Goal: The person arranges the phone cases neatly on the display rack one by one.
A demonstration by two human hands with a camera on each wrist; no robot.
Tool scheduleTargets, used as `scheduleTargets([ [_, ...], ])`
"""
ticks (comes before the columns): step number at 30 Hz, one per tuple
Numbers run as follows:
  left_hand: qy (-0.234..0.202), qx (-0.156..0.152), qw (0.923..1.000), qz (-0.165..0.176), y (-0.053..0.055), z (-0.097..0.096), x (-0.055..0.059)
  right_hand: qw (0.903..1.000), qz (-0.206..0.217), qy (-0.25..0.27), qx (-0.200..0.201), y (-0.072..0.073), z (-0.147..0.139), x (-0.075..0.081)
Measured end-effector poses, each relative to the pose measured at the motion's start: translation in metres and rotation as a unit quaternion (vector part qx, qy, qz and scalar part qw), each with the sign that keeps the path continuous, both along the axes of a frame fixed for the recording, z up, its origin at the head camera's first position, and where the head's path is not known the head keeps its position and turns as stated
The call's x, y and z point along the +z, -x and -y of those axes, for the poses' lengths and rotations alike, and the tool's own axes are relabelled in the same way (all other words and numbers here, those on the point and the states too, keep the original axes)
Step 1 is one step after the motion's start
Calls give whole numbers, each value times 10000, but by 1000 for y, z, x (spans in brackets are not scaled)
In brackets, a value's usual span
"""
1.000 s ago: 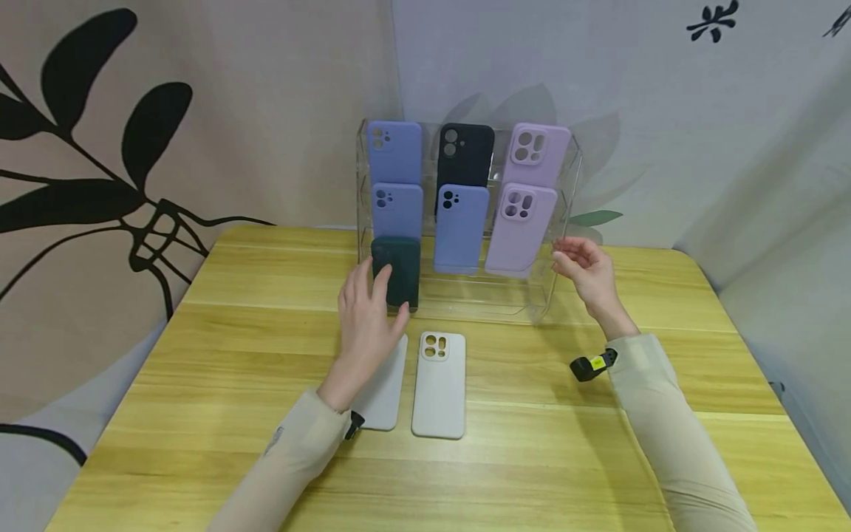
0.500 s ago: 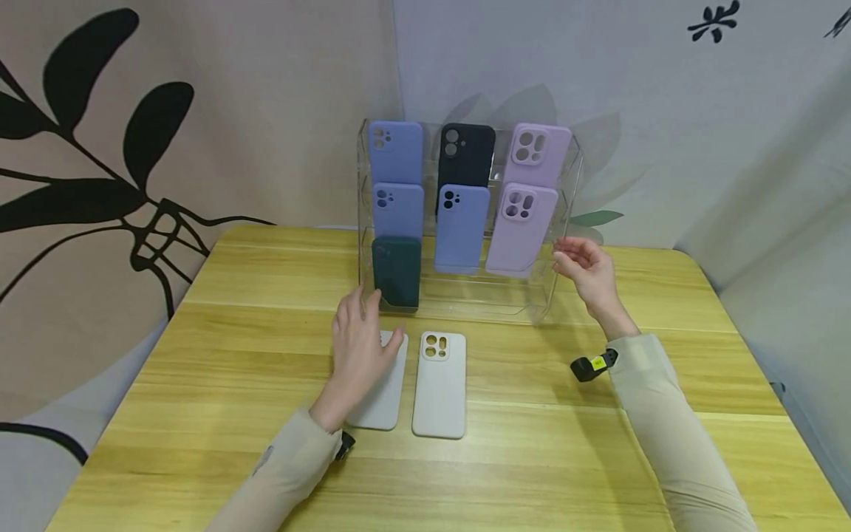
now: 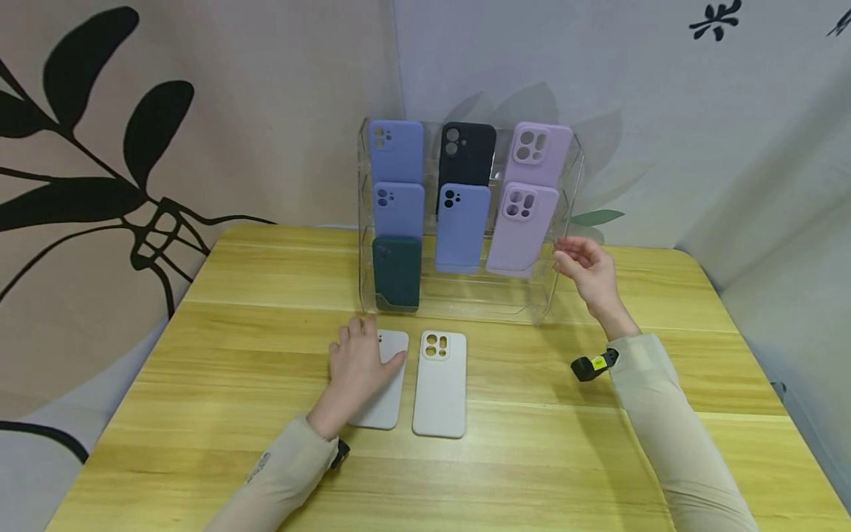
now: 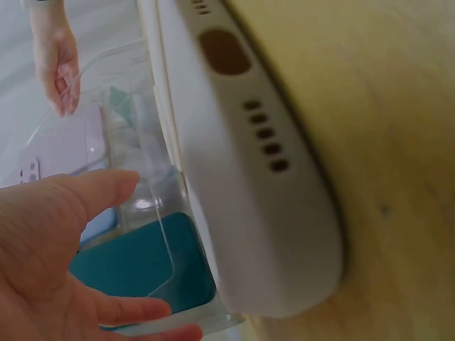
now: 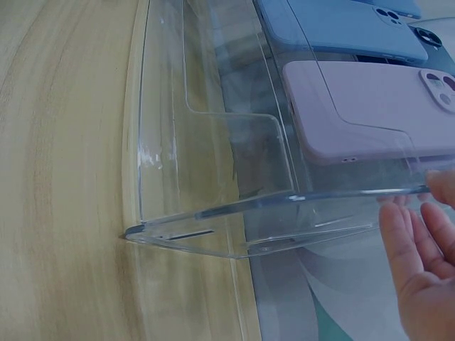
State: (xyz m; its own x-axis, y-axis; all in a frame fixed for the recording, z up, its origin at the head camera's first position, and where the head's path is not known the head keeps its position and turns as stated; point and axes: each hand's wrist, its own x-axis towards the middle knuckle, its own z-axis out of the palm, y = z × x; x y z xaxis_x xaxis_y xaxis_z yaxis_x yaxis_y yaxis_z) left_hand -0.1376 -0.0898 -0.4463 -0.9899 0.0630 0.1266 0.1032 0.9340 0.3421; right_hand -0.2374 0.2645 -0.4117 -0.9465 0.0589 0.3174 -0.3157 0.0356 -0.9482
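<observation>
My left hand point(image 3: 357, 367) hovers low over the left white phone case point(image 3: 387, 405), covering much of it in the head view. In the left wrist view its thumb and fingers are spread, with nothing between them. A second white phone case point(image 3: 439, 395) lies flat just to the right. At the right side of the clear display stand point(image 3: 488, 301), my right hand point(image 3: 589, 275) pinches the side panel between thumb and fingers. A dark green phone case point(image 3: 397, 272) leans in the stand's front tier, at its left end.
Higher tiers of the stand carry blue cases point(image 3: 462, 229), a black case point(image 3: 467, 151) and lilac cases point(image 3: 521, 229). The stand is near the back edge of the wooden table point(image 3: 532, 458), before a wall with printed leaves point(image 3: 89, 70).
My left hand has drawn back from the dark green case toward me, down over the left white phone case. The right hand stays at the stand's side.
</observation>
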Motion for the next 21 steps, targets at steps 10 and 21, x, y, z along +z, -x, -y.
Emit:
scheduleTargets([
  [10, 113, -110, 9982, 587, -2, -1, -5, 10000, 0, 73, 9, 0, 0, 0],
  [21, 290, -166, 9945, 992, -1, -3, -5, 10000, 44, 56, 6, 0, 0, 1],
])
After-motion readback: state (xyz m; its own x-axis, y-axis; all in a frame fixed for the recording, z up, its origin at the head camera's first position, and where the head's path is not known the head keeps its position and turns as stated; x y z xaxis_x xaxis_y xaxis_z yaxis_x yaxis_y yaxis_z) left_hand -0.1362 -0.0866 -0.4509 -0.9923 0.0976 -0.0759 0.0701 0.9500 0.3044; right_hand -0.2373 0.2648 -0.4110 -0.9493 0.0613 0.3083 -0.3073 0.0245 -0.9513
